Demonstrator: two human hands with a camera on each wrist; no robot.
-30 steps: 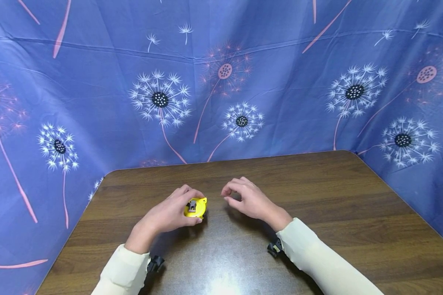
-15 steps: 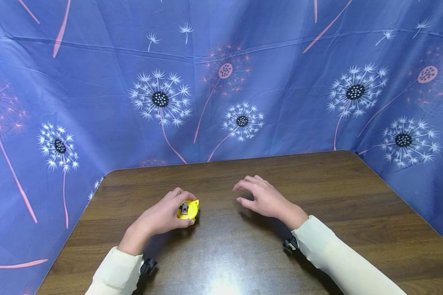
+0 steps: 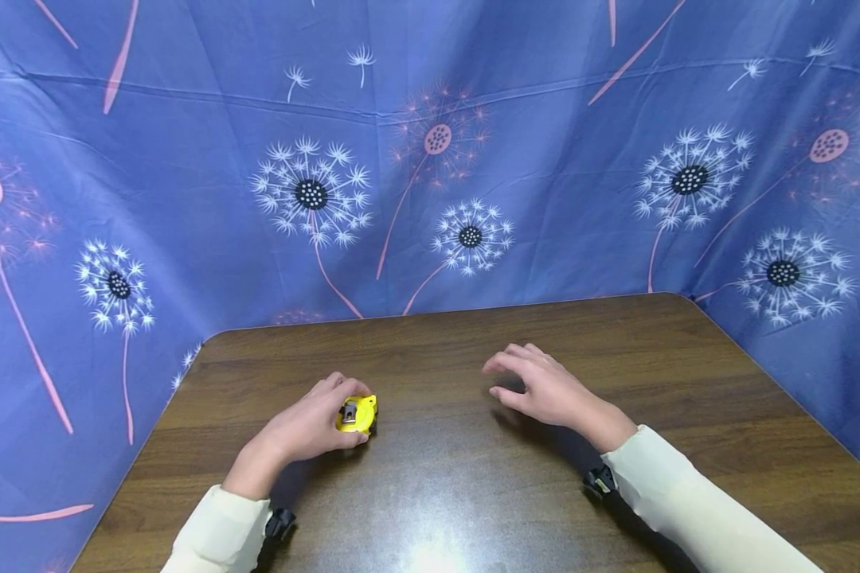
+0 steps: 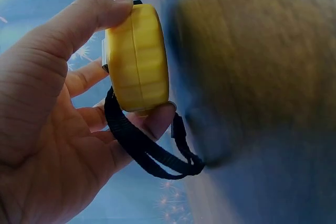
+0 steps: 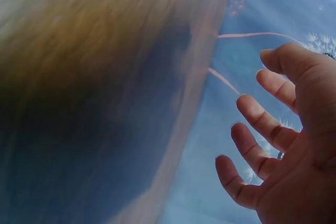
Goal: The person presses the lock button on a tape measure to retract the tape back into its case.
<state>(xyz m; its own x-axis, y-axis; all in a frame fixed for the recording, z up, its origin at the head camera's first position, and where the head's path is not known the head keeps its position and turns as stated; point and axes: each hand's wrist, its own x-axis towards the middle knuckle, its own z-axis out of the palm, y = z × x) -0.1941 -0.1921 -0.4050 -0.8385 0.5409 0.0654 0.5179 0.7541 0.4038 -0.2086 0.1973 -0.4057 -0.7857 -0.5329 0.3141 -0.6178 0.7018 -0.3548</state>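
Observation:
A yellow tape measure (image 3: 359, 415) with a metal belt clip is pinched between the thumb and fingers of my left hand (image 3: 308, 423), low over the left half of the table. In the left wrist view the tape measure's (image 4: 137, 59) rounded yellow edge faces the camera, thumb on top and fingertips below. A black wrist strap (image 4: 149, 153) loops down from it and touches the table's blurred surface. My right hand (image 3: 548, 387) hovers over the table to the right, holding nothing. Its fingers (image 5: 262, 121) are spread and loosely bent in the right wrist view.
The brown wood-grain table (image 3: 459, 477) has rounded far corners and a bright glare at its front middle. Behind it and along both sides hangs a blue cloth (image 3: 545, 159) printed with dandelions. Black camera mounts (image 3: 600, 481) sit on both wrists.
My left hand has moved left and slightly nearer with the tape measure in its grip. The right hand has moved right, so the gap between the hands has widened.

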